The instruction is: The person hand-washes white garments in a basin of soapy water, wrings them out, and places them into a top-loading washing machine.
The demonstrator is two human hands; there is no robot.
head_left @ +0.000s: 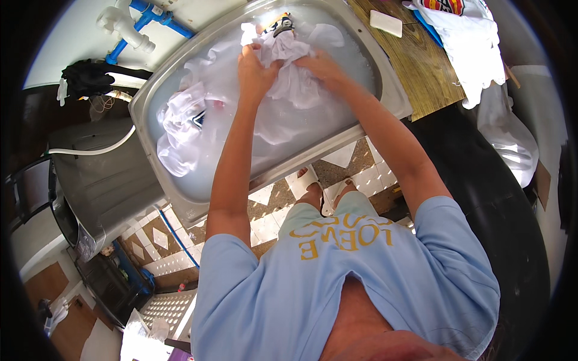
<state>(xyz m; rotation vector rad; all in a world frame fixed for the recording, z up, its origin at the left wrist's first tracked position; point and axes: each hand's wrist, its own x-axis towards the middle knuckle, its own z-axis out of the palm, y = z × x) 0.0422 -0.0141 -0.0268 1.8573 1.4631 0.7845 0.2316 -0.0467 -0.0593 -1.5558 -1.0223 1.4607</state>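
Sun-dappled tiled floor (pixel 341 156); pale wall (pixel 67 37)

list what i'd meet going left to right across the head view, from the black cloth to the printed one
Black cloth, soaking cloth, left hand, right hand, white bar, printed cloth.

Grey sink (pixel 391 90), cloudy water (pixel 361 66) in it; white clothes (pixel 292 78) soaking, one bunch at left with a dark patch. Wood-grain counter (pixel 430 78) against the sink's right side: whitish bar (pixel 386 23) near its edge, blue item (pixel 427 29), white cloth (pixel 463 48) draped over the far right edge. Patterned tile floor (pixel 262 195) below: light sandals (pixel 300 186), blue hose (pixel 177 237).
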